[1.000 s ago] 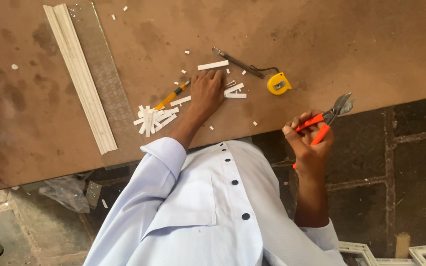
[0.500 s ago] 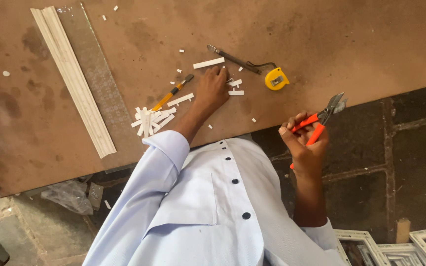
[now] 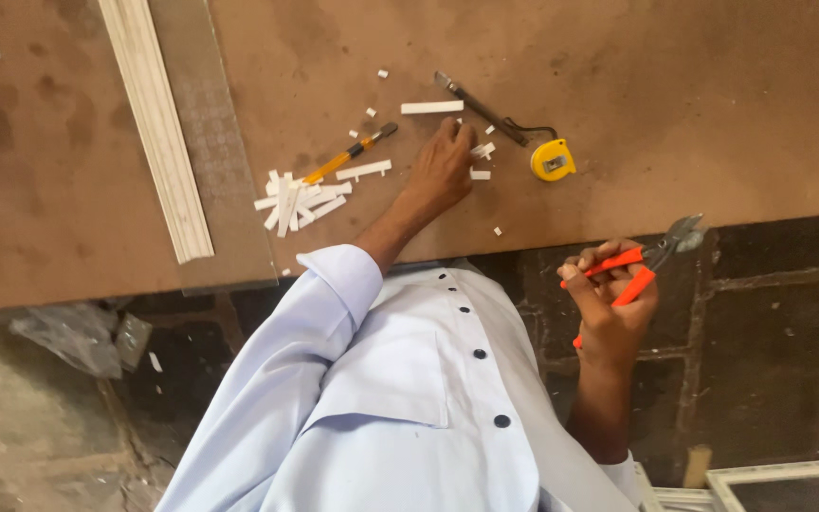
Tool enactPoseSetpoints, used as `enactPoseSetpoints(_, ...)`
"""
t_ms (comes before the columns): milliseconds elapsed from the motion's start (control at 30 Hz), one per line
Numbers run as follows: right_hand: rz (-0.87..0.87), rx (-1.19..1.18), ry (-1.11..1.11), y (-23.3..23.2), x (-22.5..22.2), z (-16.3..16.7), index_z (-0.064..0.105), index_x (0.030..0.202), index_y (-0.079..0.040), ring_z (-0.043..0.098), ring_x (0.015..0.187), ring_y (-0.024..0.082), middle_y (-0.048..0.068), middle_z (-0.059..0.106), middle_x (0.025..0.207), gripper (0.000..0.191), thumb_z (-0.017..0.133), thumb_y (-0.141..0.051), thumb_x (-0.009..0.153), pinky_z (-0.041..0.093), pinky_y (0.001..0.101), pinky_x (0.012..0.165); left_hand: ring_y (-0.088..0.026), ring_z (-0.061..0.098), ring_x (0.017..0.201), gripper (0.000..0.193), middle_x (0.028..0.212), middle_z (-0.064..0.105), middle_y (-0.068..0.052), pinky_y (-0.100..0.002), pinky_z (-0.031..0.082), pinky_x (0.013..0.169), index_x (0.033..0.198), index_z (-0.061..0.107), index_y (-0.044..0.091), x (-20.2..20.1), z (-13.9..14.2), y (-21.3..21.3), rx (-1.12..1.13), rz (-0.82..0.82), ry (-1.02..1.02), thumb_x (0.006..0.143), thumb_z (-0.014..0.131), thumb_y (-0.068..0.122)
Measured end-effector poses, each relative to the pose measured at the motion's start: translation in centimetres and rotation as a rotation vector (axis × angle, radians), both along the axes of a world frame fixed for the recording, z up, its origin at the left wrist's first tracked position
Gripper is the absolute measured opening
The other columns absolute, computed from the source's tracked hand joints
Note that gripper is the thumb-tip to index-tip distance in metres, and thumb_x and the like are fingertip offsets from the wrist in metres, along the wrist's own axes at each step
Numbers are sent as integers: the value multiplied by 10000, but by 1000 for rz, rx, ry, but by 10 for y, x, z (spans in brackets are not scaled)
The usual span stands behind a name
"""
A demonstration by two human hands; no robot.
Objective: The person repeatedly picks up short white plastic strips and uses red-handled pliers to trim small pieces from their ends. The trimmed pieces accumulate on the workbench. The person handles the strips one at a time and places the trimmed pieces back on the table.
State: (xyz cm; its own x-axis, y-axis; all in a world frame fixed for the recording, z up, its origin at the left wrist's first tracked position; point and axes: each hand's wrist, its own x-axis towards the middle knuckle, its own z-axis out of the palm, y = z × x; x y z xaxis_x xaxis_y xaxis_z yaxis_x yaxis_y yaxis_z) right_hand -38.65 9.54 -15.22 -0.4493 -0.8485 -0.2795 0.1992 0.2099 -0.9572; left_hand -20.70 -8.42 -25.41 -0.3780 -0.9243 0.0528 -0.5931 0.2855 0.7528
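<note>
a: starting at the left end of the bench, what's there?
b: a long white moulding strip (image 3: 158,133) lies uncut beside a grey ruler (image 3: 215,142). next, toward the near edge, is a pile of short white pieces (image 3: 296,201), so a fair share looks cut already.
a: and the hands?
b: the left hand (image 3: 443,171) lies mid-bench, fingertips pressed on a few small white offcuts (image 3: 482,150). the right hand (image 3: 609,303) is off the near edge, fist wrapped round the orange-handled snips (image 3: 646,261); their blades hold nothing.
a: anything in the way?
b: a yellow-handled knife (image 3: 348,154), a dark metal tool (image 3: 481,109) and a yellow tape measure (image 3: 553,161) crowd that left hand.
</note>
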Motion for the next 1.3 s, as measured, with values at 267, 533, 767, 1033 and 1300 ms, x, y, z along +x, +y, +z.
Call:
enactPoseSetpoints(267,158,7,0,-3,4,15,531,1143,-4,645,888,225,104,592,971,345,677,145,869,571,394,828,-244,688,683,167,814,697,-127,-353,537,621,1139,563,24,16,8,25,183,74,608,988,616,69)
enactPoseSetpoints(533,753,80,-209,-49,36,36,590,1202,14,690,950,264,102,640,999,410,738,64,822,562,427,877,-82,557,605,165,692,642,-40,-262,458,559,1131,704,17,84,94,47,267,175,684,1022,632,117)
enactPoseSetpoints(767,1257,86,-236,-92,86,94,612,1189,30,663,1015,235,98,661,1050,445,819,-43,803,550,410,923,-83,651,728,58,799,698,-47,-253,527,648,1035,695,-6,145,172,68,1,232,784,1030,671,47)
enactPoseSetpoints(1033,1604,20,75,-121,123,146,664,1101,28,720,867,229,107,730,914,394,833,-61,756,589,382,779,-145,748,797,160,890,720,-69,-266,594,717,1092,716,24,190,232,85,-232,153,718,947,705,-40)
enactPoseSetpoints(1300,1580,-154,-38,-112,144,162,599,1143,21,717,935,262,132,699,1033,425,831,-43,793,582,406,846,-187,691,715,258,875,700,-66,-284,516,633,1097,711,44,214,249,94,-325,67,666,860,782,-30)
